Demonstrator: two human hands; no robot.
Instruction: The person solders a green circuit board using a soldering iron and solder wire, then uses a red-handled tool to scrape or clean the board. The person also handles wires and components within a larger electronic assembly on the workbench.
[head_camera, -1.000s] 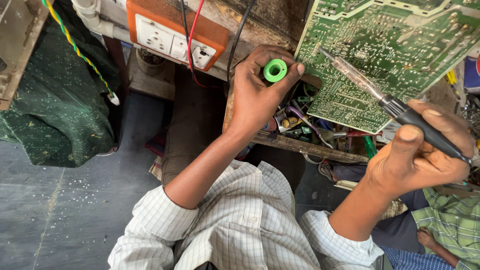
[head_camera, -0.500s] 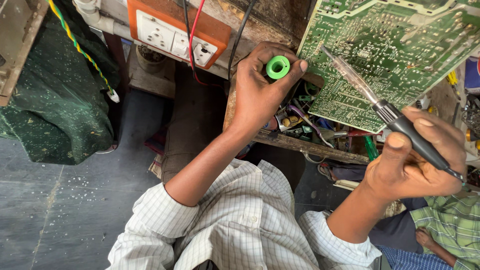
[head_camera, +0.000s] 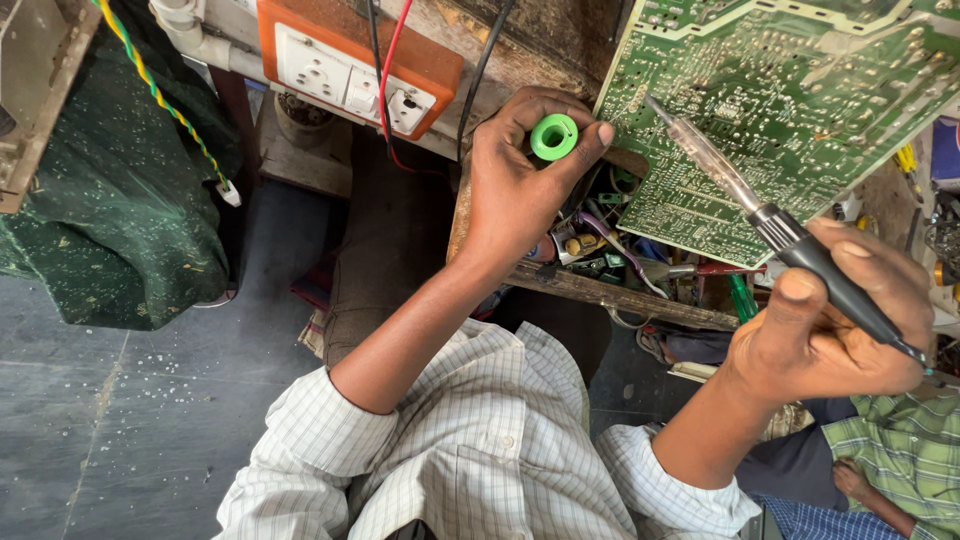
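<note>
Far left: orange-backed white plastic socket board on wall, red and black wires plugged in. My left hand, grip pinching small green plastic solder spool, hole facing me, at left edge of green printed circuit board. My right hand, grip wrapped around black-handled soldering iron; long axis runs up-left, tip on board, just right of spool. Cluttered wooden worktop below board.

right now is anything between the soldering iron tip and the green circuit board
Nothing visible. The soldering iron, held in the right hand, has its tip lying over the green circuit board with no wire or tool across it. The left hand holds the green spool off at the board's left edge.
</note>
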